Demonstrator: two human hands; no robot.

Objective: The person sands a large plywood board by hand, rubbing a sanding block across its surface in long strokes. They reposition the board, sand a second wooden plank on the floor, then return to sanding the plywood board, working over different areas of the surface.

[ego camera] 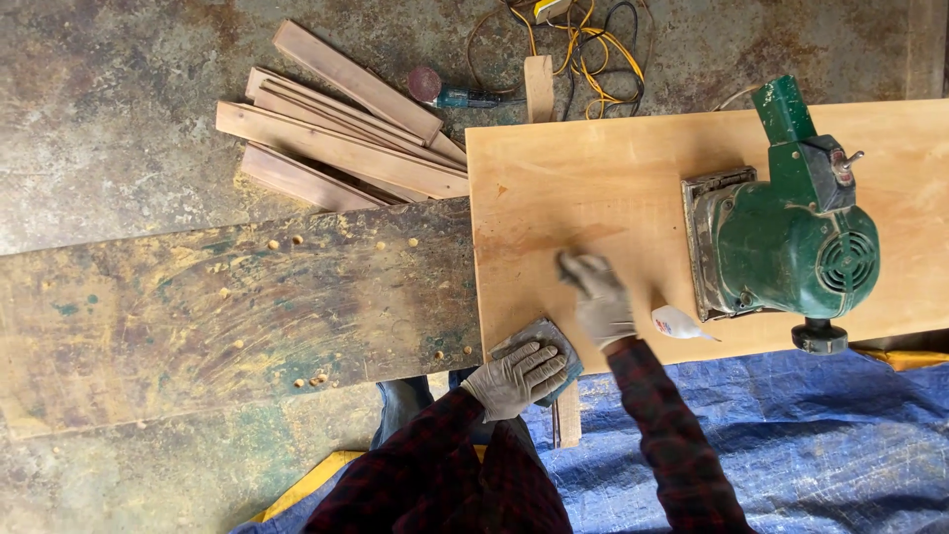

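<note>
The left hand (514, 378) lay flat, fingers spread, on a grey sanding pad (539, 346) at the plywood sheet's (593, 188) near corner. The right hand (599, 297), fingers together, rubbed the sheet beside the green sander (791, 247).

From where I'm watching, a fair bit is hard to read. My right hand (599, 297) is smeared with motion blur, so I can't make out its fingers or whether they're holding anything. My left hand (516, 378) covers most of the grey sanding pad (542, 336), only its upper corner shows. The light plywood board (593, 198) runs off the right edge of the frame. The tangle of yellow cables (593, 49) gets cut off at the top. The small glue bottle (677, 322) is too tiny to read.
</note>
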